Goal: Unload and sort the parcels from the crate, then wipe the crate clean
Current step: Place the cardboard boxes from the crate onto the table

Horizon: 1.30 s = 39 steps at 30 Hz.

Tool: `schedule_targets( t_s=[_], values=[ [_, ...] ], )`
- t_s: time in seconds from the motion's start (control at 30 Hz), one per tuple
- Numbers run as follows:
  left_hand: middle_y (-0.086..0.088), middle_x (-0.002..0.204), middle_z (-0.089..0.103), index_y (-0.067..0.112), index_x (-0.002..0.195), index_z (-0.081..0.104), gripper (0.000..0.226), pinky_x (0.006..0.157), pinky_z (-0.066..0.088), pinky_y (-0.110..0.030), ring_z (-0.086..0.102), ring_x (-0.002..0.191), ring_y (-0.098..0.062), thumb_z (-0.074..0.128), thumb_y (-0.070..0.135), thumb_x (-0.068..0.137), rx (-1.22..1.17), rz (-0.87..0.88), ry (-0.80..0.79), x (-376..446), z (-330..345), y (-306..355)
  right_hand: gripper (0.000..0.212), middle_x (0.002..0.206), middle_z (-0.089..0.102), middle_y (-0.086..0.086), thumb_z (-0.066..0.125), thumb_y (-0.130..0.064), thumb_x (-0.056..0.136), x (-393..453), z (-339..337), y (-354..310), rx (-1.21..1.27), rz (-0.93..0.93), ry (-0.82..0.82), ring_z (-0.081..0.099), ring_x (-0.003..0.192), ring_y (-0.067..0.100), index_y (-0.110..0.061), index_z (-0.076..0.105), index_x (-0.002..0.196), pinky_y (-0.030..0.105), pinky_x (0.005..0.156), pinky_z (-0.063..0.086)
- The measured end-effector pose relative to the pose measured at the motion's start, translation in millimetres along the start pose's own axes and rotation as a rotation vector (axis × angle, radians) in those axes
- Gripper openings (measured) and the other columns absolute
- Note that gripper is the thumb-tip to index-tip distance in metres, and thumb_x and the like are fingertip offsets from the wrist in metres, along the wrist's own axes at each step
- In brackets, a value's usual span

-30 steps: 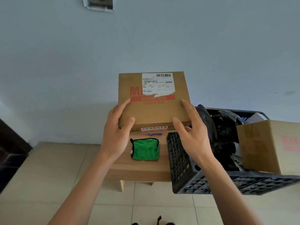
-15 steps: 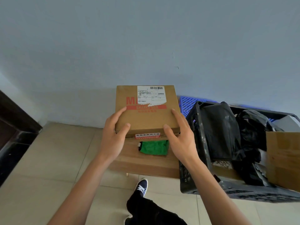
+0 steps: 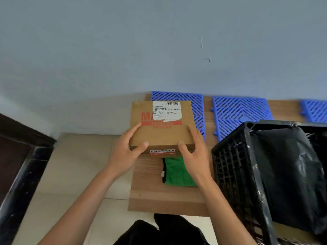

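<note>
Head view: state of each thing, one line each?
Cardboard box: held in both hands, label up, over the blue mat.
Left hand: grips the box's left edge.
Right hand: grips the box's right edge.
Black crate: still loaded with black bags.
Green cloth: folded, flat on the table, untouched.
Blue mat: flat on the table.

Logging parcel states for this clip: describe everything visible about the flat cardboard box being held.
The flat brown cardboard box bears red print, a partly torn white shipping label with barcode and a red-and-white sticker on its near edge. It lies roughly level over the wooden table's far left end. The left hand and right hand grip its near corners.
</note>
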<state>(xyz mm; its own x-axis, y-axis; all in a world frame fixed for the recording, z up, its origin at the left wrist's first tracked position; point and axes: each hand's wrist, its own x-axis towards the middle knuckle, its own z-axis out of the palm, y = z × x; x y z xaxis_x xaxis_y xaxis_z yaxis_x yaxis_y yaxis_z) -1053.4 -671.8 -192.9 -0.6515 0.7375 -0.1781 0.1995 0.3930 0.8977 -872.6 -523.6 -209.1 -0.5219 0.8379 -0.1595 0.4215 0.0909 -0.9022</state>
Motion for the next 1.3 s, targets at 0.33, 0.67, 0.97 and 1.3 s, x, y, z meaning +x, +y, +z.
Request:
schedule_targets(
  t_s=[0.33,0.67,0.97,1.3],
  values=[
    [0.024,0.141,0.049,0.039,0.149,0.048,0.068,0.108,0.045,-0.023,0.049,0.123,0.017,0.077,0.035,0.087,0.039,0.004,-0.090,81.5,2.8,-8.2,0.072,0.168,0.016,-0.010,0.069,-0.043,0.094,59.8,9.1,10.1,-0.058,0.082,-0.037,0.018,0.153,0.008,-0.047,0.029,0.155,0.038,0.123,0.026],
    [0.003,0.150,0.052,0.025,0.150,0.051,0.068,0.110,0.043,-0.027,0.048,0.125,-0.002,0.077,0.033,0.088,0.178,0.040,-0.115,168.5,6.4,-12.9,0.074,0.167,0.016,-0.001,0.067,-0.026,0.097,128.4,25.4,13.1,-0.184,0.054,-0.009,0.023,0.152,0.017,-0.031,0.028,0.159,0.047,0.122,0.031],
    [0.001,0.164,0.035,0.030,0.157,0.038,0.078,0.114,0.046,-0.037,0.046,0.134,-0.004,0.077,0.031,0.090,0.184,0.018,-0.239,224.8,10.0,-25.8,0.070,0.170,0.008,0.003,0.059,-0.014,0.102,181.1,30.8,16.2,-0.245,0.074,-0.007,0.019,0.148,0.008,-0.030,0.026,0.161,0.029,0.118,0.025],
    [0.000,0.162,0.039,0.028,0.156,0.039,0.079,0.121,0.035,-0.037,0.042,0.144,-0.015,0.079,0.024,0.089,0.190,-0.015,-0.259,259.5,25.2,-30.6,0.066,0.166,0.023,0.006,0.059,-0.011,0.101,214.8,29.6,29.7,-0.345,0.040,0.050,0.035,0.138,0.009,-0.031,0.033,0.158,0.036,0.116,0.039]
  ],
)
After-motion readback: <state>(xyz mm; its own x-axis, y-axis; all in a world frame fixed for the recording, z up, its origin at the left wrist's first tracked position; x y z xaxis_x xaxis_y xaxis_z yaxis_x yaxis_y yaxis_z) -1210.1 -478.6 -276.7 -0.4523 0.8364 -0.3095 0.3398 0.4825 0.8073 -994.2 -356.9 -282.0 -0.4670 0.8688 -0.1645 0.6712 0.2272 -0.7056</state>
